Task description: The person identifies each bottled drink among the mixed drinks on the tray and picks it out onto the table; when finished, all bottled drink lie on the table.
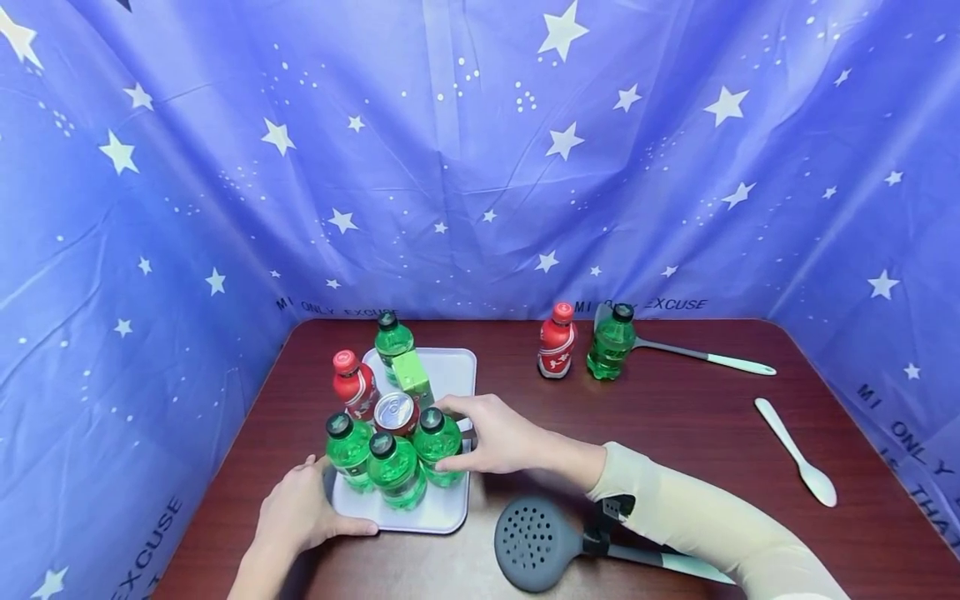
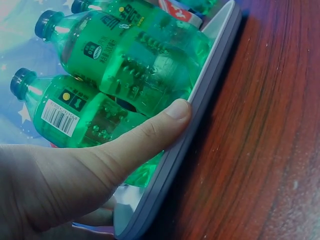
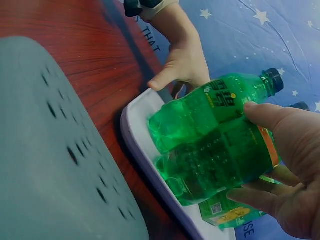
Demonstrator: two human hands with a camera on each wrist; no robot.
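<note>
My left hand [image 1: 295, 510] holds the near left corner of a white tray [image 1: 448, 513]. Its thumb lies on the front rim, beside green soda bottles [image 2: 127, 60]. At the tray's right side, my right hand [image 1: 497, 435] grips a green soda bottle [image 1: 441, 446] between thumb and fingers. That bottle stands in the tray, close against another green bottle [image 1: 396, 477]. A third green bottle [image 1: 351, 454] is at the left. Behind them are a soda can [image 1: 396, 410], a red bottle [image 1: 356, 387], a green carton [image 1: 412, 377] and one more green bottle [image 1: 393, 342].
Toward the back right stand a red bottle [image 1: 557, 342] and a green bottle [image 1: 611, 346]. A utensil handle [image 1: 705, 357] extends from behind the latter. On the right lies a white spoon [image 1: 802, 462]. A grey skimmer [image 1: 534, 542] lies in front, partly under my right forearm.
</note>
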